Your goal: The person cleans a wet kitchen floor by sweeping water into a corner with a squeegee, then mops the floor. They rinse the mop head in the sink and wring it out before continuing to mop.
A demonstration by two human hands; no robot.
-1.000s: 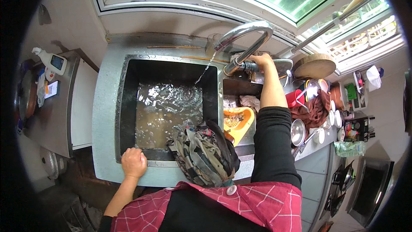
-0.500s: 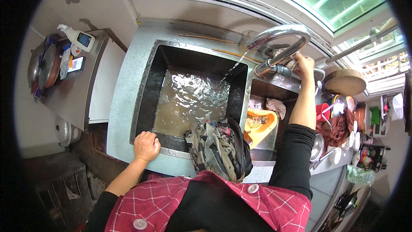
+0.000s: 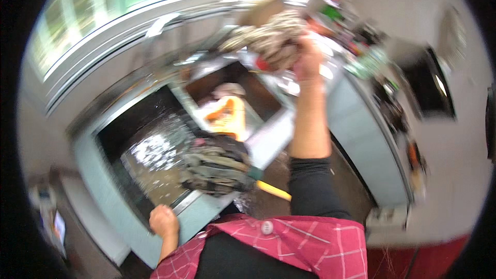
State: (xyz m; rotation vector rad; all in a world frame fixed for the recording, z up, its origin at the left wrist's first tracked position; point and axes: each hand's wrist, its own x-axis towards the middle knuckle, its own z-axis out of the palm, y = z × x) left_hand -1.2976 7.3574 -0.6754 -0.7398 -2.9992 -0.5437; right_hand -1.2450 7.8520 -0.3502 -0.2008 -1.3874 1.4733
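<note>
My right hand (image 3: 310, 59) is raised at the far right of the sink, closed on a bunched beige-brown rag (image 3: 274, 39), both smeared by motion. My left hand (image 3: 164, 220) lies at the sink's front edge (image 3: 188, 201), its fingers curled over it. Between my arms, a heap of grey and dark patterned clothes (image 3: 217, 168) hangs over the front rim near the divider. Murky water (image 3: 150, 175) stands in the left basin. An orange strainer basket (image 3: 227, 116) and a small pale cloth (image 3: 229, 91) lie in the right basin.
A curved metal faucet (image 3: 163, 25) stands behind the basins, blurred. Beyond the rag is a round wooden board (image 3: 262, 11). Crowded kitchenware and a green plastic bag (image 3: 368, 63) lie along the right counter. A yellow handle (image 3: 274, 190) sticks out below the clothes.
My view has swung to the right. My right hand has come away from behind the faucet and lifted the rag rightward. My left hand stays at the sink's edge.
</note>
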